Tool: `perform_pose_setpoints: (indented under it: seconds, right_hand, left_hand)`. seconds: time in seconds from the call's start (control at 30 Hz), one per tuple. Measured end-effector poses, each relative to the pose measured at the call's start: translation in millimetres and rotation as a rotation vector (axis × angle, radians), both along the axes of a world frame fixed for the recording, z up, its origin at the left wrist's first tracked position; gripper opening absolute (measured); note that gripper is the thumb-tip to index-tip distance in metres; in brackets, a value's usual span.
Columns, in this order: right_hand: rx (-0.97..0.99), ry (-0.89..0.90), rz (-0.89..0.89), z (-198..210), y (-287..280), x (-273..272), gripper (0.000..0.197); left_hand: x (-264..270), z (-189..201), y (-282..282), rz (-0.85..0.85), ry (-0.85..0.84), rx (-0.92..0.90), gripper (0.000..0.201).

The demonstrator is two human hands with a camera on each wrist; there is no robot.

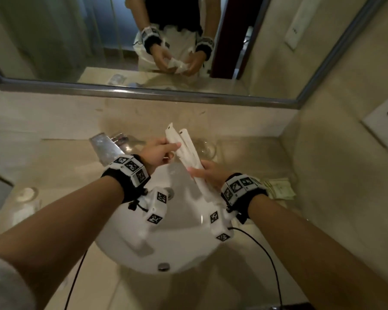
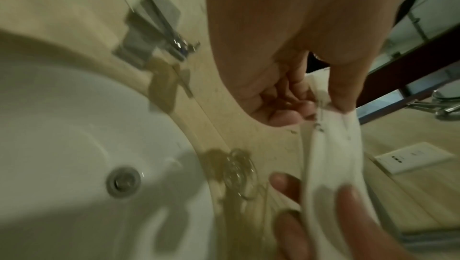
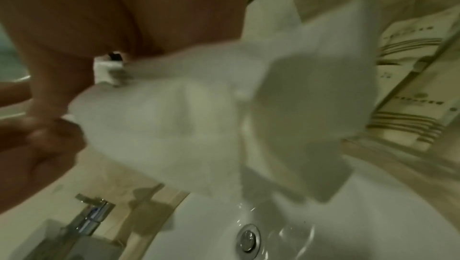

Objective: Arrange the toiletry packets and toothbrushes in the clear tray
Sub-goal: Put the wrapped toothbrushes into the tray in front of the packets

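Both forearms are bare. Each wrist wears a black band ringed with white blocks printed with black square markers. A white camera housing with 2 such markers hangs below each wrist, trailing a thin black cable. A white sleeve edge shows lower left.

white packets between left hand and right hand, above sink

Bathroom, likely hotel: white basin before me, chrome tap, framed wall mirror, beige stone tabletop, wall socket.
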State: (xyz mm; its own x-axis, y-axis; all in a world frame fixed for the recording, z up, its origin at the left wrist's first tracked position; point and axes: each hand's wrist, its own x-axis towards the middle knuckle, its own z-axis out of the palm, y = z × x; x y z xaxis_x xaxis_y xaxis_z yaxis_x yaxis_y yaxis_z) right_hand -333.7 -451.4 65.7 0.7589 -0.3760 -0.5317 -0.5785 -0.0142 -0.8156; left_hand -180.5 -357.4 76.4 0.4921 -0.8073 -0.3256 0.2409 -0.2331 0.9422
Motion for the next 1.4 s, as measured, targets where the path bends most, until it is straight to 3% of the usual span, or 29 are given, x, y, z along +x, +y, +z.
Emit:
perform_pose_setpoints:
  seconds: [0.2,0.33,0.6,0.67,0.87,0.97,1.07,1.17,1.23,1.3,1.4]
  right_hand:
    - [-0.006,-0.103,-0.168,-10,-15,-35,0.017]
    - [0.038,-0.127,-0.264,-18,-38,-72,0.020]
    - [0.089,-0.056,-0.440,-35,-65,-118,0.042]
    - [0.174,-0.033,-0.501,-36,-68,-122,0.043]
    - [0.463,-0.022,-0.543,-32,-80,-138,0.037]
    - [0.271,-0.080,-0.648,-39,-90,-144,0.022]
    - [0.086,-0.102,-0.713,-48,-98,-153,0.021]
    - [0.051,-0.135,-0.770,-50,-103,-159,0.012]
    - [0.044,-0.158,-0.797,-50,-105,-163,0.014]
    - [0.069,-0.191,-0.833,-50,-106,-165,0.015]
    - [0.149,-0.225,-0.899,-51,-107,-167,0.013]
  left_hand:
    - [-41,-3,-44,-0.009,0.065,-0.087,0.008]
    - [-63,-5,-67,-0.043,0.036,-0.042,0.009]
    - [-89,-9,-99,0.061,0.107,-0.085,0.020]
    - [-92,-9,-104,0.059,0.145,-0.100,0.028]
    - [-99,-8,-117,0.048,0.244,-0.111,0.013]
    - [-104,-6,-120,0.077,0.328,-0.129,0.013]
    - [-104,-6,-120,0.025,0.397,-0.154,0.018]
    - [-102,-10,-118,-0.030,0.400,-0.141,0.019]
    - [-102,-15,-118,-0.044,0.267,-0.097,0.006]
    - [-103,-21,-117,-0.063,0.150,-0.057,0.015]
    - [-101,-24,-116,-0.068,0.194,-0.055,0.018]
